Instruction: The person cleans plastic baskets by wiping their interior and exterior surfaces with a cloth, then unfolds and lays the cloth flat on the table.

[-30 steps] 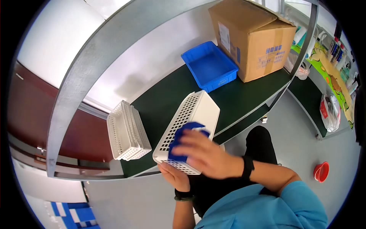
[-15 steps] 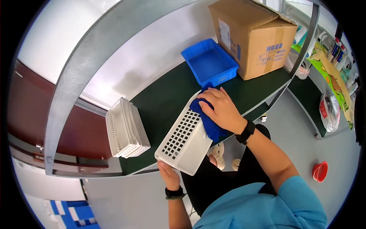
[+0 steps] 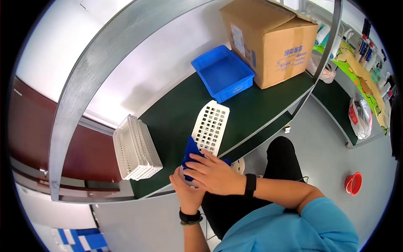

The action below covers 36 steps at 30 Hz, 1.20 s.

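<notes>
A white perforated plastic basket [image 3: 211, 124] is tilted at the front edge of the dark green shelf, with one holed side facing up. My left hand [image 3: 187, 194] grips its near end, fingers and thumb closed round the rim. Over that same end lies my right hand [image 3: 219, 175], pressing a dark blue cloth [image 3: 191, 149] against the basket. The cloth pokes out on both sides of the right hand, and the basket's near corner is hidden beneath the cloth and hands.
Several nested white baskets [image 3: 136, 149] stand on the left of the green shelf [image 3: 174, 113]. Behind are a blue plastic tray [image 3: 222, 71] and a large cardboard box [image 3: 273, 46]. A metal post [image 3: 329, 46] rises at right. A red bucket [image 3: 353, 183] sits on the floor.
My right hand and the cloth have moved from the basket's far end down to its near end, beside my left hand. The basket has turned, showing a different holed side.
</notes>
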Available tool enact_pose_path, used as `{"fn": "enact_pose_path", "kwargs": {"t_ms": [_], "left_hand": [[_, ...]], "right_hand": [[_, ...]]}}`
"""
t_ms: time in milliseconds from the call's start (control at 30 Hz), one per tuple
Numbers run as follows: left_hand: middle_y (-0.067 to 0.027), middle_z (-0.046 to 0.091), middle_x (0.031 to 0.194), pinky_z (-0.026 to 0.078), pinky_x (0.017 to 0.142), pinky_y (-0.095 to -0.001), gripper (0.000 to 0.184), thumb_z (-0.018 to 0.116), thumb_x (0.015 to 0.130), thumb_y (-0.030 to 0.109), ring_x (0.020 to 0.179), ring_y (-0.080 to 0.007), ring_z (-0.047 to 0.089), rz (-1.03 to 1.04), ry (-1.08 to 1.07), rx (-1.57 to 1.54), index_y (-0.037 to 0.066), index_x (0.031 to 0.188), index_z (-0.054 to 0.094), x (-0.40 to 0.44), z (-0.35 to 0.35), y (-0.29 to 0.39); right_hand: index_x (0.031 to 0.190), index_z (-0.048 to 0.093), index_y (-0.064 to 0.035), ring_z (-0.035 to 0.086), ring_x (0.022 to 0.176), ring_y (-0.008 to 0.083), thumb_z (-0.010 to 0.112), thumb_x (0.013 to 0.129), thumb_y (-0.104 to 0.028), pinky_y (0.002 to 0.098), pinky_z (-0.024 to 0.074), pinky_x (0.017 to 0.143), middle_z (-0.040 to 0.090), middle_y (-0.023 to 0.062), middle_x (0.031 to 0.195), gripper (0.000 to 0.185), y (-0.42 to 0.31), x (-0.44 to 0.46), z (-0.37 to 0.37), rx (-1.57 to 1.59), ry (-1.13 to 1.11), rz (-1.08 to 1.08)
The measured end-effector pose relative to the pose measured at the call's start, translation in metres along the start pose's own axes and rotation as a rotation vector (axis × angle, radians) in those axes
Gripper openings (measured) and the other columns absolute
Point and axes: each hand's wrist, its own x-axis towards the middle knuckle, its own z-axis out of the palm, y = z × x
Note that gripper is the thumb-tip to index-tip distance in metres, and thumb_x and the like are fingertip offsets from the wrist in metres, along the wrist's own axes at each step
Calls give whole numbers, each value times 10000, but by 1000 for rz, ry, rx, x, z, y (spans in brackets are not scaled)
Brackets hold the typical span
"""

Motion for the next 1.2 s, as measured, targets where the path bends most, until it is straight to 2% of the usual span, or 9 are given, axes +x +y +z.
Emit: {"fn": "enact_pose_path", "kwargs": {"t_ms": [300, 400, 500, 567, 700, 767, 867, 1067, 1200], "left_hand": [[-204, 454, 1054, 421, 835, -435, 892, 876, 590, 255, 956, -360, 476, -36, -82, -54, -57, 1261, 378, 11, -16, 3], [-199, 450, 1056, 419, 838, -428, 889, 876, 595, 251, 964, -357, 470, -30, -81, -77, -50, 1266, 376, 12, -15, 1], [-195, 452, 1061, 402, 864, -440, 866, 876, 597, 242, 979, -356, 460, -1, -78, -73, -38, 1256, 387, 13, -19, 4], [-193, 455, 1067, 386, 886, -455, 846, 875, 596, 236, 987, -358, 455, 25, -74, -68, -30, 1243, 400, 15, -17, 1], [-168, 487, 1046, 324, 949, -494, 732, 843, 605, 126, 1029, -362, 442, 147, 32, 398, -11, 1197, 435, 24, -13, 2], [-137, 536, 982, 323, 962, -509, 649, 808, 638, 135, 932, -352, 495, 140, -24, 243, 7, 1177, 470, 31, -2, 24], [-129, 558, 894, 346, 874, -470, 358, 653, 648, 42, 864, -323, 508, 177, 100, 17, 16, 998, 583, 31, 22, 47], [-27, 546, 800, 308, 858, -403, 201, 687, 624, 55, 818, -244, 507, 281, -6, -5, 104, 810, 631, 27, 11, 47], [10, 538, 757, 307, 860, -389, 195, 729, 619, 71, 824, -212, 510, 383, -62, -74, 155, 786, 671, 29, 3, 44]], "right_hand": [[1191, 550, -35, 544, 1121, 382, 574, 904, -260, 482, 426, 966, 569, 180, 1184, 365, 115, 39, -41, -259, 306, 322], [1125, 562, 17, 588, 931, 477, 529, 948, -306, 478, 493, 790, 625, 279, 930, 370, 132, 37, -44, 238, 415, 671], [1059, 584, 25, 581, 709, 148, 531, 974, -343, 279, 461, 649, 621, 55, 791, 381, 152, 12, -31, 893, 629, 905], [1068, 575, 19, 476, 725, 42, 529, 982, -333, 206, 418, 632, 569, -27, 829, 365, 117, 7, -40, 1009, 764, 858], [1172, 531, 10, 532, 812, 87, 547, 972, -269, 242, 457, 727, 596, 36, 945, 343, 51, 5, -54, 925, 754, 698], [1213, 509, 23, 584, 1008, 209, 575, 941, -222, 319, 453, 891, 598, 155, 1081, 372, 21, 1, -51, 673, 522, 606], [1262, 479, 42, 379, 1310, 422, 580, 912, -180, 445, 302, 1086, 473, 258, 1301, 427, 1, -5, -36, 504, 344, 245], [1270, 463, 47, 434, 1253, 440, 529, 944, -177, 411, 337, 1055, 436, 300, 1339, 401, 18, -2, -42, 526, 435, 423], [1157, 539, 28, 572, 911, 207, 526, 973, -229, 321, 456, 821, 602, 140, 1003, 317, 67, 5, -45, 656, 525, 724]]}}
